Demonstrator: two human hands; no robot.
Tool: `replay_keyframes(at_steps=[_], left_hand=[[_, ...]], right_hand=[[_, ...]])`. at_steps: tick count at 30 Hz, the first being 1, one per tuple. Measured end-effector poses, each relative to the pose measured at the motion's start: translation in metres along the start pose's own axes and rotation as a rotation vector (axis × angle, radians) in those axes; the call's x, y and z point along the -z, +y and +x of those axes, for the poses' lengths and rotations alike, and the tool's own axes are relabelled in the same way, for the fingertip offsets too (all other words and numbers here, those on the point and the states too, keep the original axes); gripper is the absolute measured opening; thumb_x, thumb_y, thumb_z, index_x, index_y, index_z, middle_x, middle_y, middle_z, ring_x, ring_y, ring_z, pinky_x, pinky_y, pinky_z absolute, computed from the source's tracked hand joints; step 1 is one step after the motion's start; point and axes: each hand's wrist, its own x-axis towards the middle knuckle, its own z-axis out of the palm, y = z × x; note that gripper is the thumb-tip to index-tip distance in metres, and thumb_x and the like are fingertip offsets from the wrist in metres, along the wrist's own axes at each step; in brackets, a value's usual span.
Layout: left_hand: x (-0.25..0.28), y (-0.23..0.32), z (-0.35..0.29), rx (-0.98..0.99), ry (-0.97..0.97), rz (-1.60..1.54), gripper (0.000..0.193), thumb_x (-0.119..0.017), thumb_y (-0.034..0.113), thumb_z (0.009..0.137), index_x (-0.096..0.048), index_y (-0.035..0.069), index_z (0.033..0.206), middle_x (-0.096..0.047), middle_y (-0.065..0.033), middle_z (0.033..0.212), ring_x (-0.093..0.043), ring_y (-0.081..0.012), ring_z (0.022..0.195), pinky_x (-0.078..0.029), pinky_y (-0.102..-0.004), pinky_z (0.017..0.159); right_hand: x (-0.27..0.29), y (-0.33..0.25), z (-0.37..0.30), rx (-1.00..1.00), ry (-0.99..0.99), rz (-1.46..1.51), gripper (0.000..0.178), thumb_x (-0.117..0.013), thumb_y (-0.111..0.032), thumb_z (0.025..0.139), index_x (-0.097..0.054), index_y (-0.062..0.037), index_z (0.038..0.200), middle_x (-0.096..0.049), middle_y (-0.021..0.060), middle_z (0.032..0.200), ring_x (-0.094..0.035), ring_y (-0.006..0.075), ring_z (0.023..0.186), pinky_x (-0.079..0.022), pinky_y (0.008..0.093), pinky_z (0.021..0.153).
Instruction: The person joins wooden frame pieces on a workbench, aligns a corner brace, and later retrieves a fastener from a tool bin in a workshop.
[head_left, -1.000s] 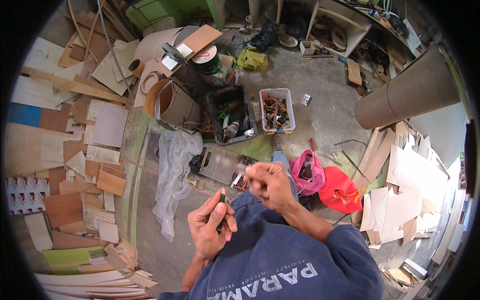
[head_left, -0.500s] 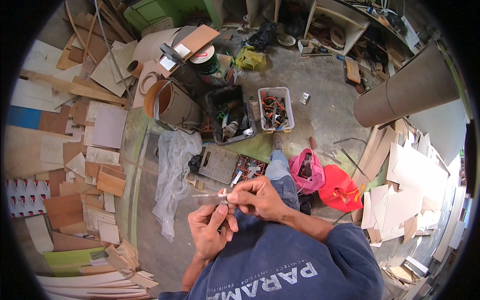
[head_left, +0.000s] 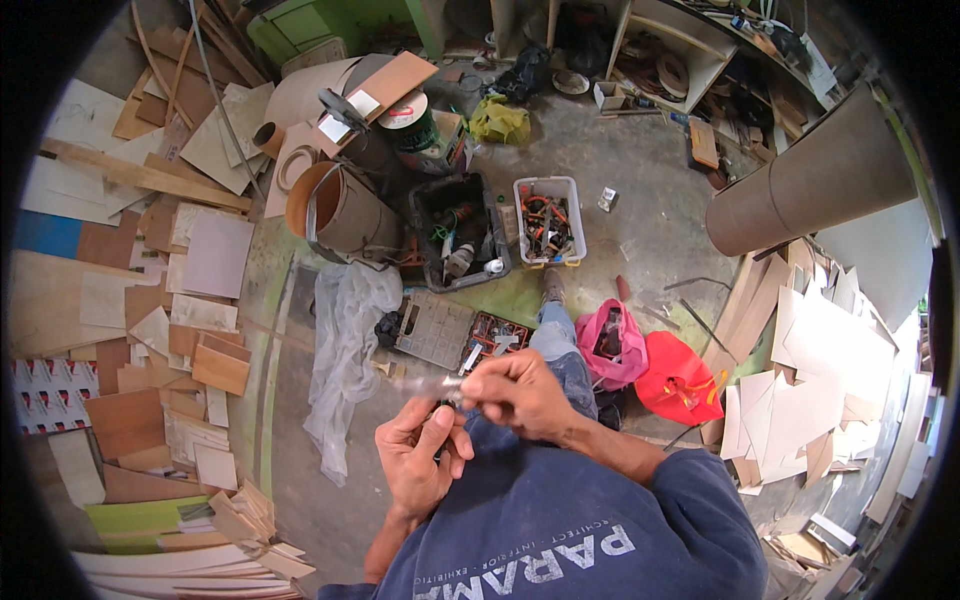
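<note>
Both hands are close together in front of my shirt. My right hand (head_left: 520,397) pinches one end of a narrow, see-through piece (head_left: 425,386), which looks like clear plastic and is smeared by motion. It points left, over the fingertips of my left hand (head_left: 422,455). The left fingers are curled with the thumb against them. A small dark bit shows at those fingertips, too small to name. Beyond the hands on the floor lies an opened grey organizer case (head_left: 435,325), with small hardware in its orange-edged compartments (head_left: 500,338).
Ahead stand a black crate (head_left: 425,215) and a white bin (head_left: 522,190) of tools. A pink bag (head_left: 608,350) and a red bag (head_left: 675,385) lie right of my leg. Crumpled plastic sheeting (head_left: 345,350) lies left. Board offcuts (head_left: 205,255) cover the left side.
My right hand has shifted slightly to the right and the clear piece has lifted a little, now blurred. My left hand stays nearly in place.
</note>
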Motion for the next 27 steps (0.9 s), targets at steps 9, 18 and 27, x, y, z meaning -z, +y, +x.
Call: replay_keyframes(at_steps=[9,18,27], left_hand=[[-0.004,0.000,0.000,-0.005,0.031,0.001,0.028,-0.060,0.003,0.094,-0.062,-0.007,0.120,-0.063,-0.0123,0.087,-0.062,-0.0152,0.057,-0.041,-0.0209,0.035],[0.000,-0.004,0.002,-0.009,0.039,0.041,0.029,-0.060,0.002,0.093,-0.061,-0.007,0.121,-0.064,-0.0118,0.087,-0.063,-0.0154,0.058,-0.042,-0.0209,0.036],[-0.004,-0.003,0.004,-0.024,0.120,0.023,0.029,-0.060,-0.001,0.092,-0.061,-0.009,0.121,-0.062,-0.0104,0.087,-0.062,-0.0148,0.059,-0.042,-0.0209,0.037]], right_hand=[[-0.003,0.001,0.001,0.001,-0.027,0.016,0.023,-0.067,-0.016,0.091,-0.066,0.0043,0.082,-0.052,-0.0004,0.053,-0.037,0.0031,0.039,-0.025,0.0204,0.037],[0.004,0.005,0.005,0.002,0.005,0.106,0.022,-0.066,-0.017,0.093,-0.068,0.0027,0.083,-0.054,0.0004,0.056,-0.037,0.0040,0.041,-0.025,0.0206,0.038],[0.014,0.008,0.019,0.013,0.060,0.149,0.022,-0.067,-0.018,0.092,-0.069,0.0015,0.082,-0.054,0.0003,0.056,-0.037,0.0025,0.041,-0.024,0.0196,0.039]])
